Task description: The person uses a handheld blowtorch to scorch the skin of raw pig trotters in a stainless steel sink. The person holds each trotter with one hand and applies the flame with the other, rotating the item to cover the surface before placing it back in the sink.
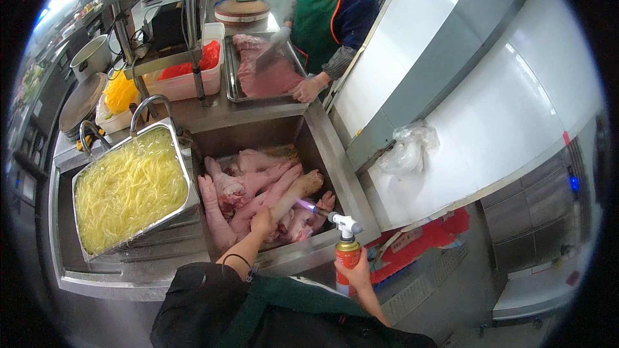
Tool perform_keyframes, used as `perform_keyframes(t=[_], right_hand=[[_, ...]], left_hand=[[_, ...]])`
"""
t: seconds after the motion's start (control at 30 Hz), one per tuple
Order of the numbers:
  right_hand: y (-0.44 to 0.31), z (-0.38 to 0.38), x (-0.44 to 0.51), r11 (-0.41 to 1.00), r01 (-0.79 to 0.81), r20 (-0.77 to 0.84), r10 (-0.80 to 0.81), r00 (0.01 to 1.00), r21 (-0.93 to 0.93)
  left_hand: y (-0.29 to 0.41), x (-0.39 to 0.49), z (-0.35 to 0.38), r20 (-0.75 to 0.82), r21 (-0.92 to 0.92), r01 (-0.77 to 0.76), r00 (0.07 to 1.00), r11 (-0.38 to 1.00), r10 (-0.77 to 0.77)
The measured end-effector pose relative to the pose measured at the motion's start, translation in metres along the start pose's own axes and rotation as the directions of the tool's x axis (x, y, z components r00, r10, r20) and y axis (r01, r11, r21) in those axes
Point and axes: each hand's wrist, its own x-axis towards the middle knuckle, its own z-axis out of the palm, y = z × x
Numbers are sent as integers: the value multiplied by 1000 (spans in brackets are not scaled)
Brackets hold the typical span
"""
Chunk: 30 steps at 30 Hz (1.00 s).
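Note:
My right hand [357, 270] grips a red gas canister [342, 263] with a white torch head [345, 224] on top. A bluish-violet flame [305, 204] leaves the nozzle and points left at a pig's trotter [297, 193]. That trotter is browner near its hoof end than the others, and my left hand [262, 222] holds its lower end. Several more pale pink trotters [217, 217] lie heaped beneath it in the steel sink basin [227, 131]. The fingertips of my left hand are partly hidden.
Left of the basin, a metal tray of yellow shreds in liquid [130, 188] sits by two curved faucets [150, 101]. Across the counter, a co-worker in a green apron [316, 14] handles a slab of meat [271, 72] on a steel tray. A plastic bag [411, 147] rests on the white surface at right.

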Motion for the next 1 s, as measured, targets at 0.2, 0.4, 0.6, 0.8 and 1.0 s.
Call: perform_keyframes(t=[0.2, 0.4, 0.6, 0.8, 1.0], right_hand=[[-5, 2, 8, 994, 90, -61, -94, 994, -63], [9, 3, 6, 1000, 3, -115, -6, 993, -23], [8, 2, 7, 993, -84, -31, 86, 996, 80], [-2, 11, 9, 991, -105, -58, 110, 992, 84], [-3, 11, 17, 995, -95, -77, 96, 992, 18]], left_hand=[[0, 35, 31, 135, -155, 81, 989, 985, -60], [-25, 39, 82, 162, -210, 84, 986, 974, -51], [22, 30, 18, 174, -118, 56, 984, 991, -35], [31, 36, 27, 68, -184, 21, 998, 983, -9], [19, 15, 30, 36, -425, 12, 999, 905, 3]])
